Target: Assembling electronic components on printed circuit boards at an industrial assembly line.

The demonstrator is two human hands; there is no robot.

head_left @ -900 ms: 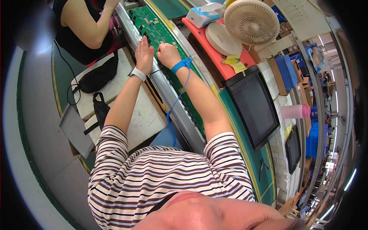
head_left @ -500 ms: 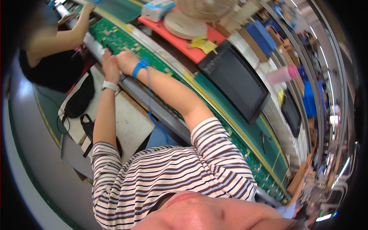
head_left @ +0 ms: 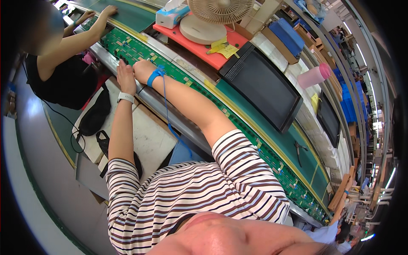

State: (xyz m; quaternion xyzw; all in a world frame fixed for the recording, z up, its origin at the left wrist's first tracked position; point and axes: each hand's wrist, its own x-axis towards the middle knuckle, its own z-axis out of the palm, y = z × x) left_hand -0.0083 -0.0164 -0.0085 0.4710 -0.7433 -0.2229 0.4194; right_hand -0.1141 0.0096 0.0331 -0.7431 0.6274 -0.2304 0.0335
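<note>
A long green circuit board (head_left: 140, 53) lies on the conveyor line in front of me. My left hand (head_left: 126, 76) rests at its near edge with fingers stretched out, a white watch on the wrist. My right hand (head_left: 143, 69) sits beside it on the board, fingers curled down; what they pinch is too small to tell. A blue strap with a coiled blue cord (head_left: 165, 106) wraps my right wrist. More green boards (head_left: 272, 161) run along the line to the right.
A person in black (head_left: 63, 63) works at the line to my left. Beyond the belt stand a red tray (head_left: 204, 49) with a beige fan (head_left: 212, 12), a tissue box (head_left: 172, 16), dark flat screens (head_left: 265, 91) and a pink cylinder (head_left: 313, 76). A black bag (head_left: 95, 117) lies below.
The view swung left then right across the frames. Both my hands stay together on the green board; the left hand has slid slightly back toward the board's near edge.
</note>
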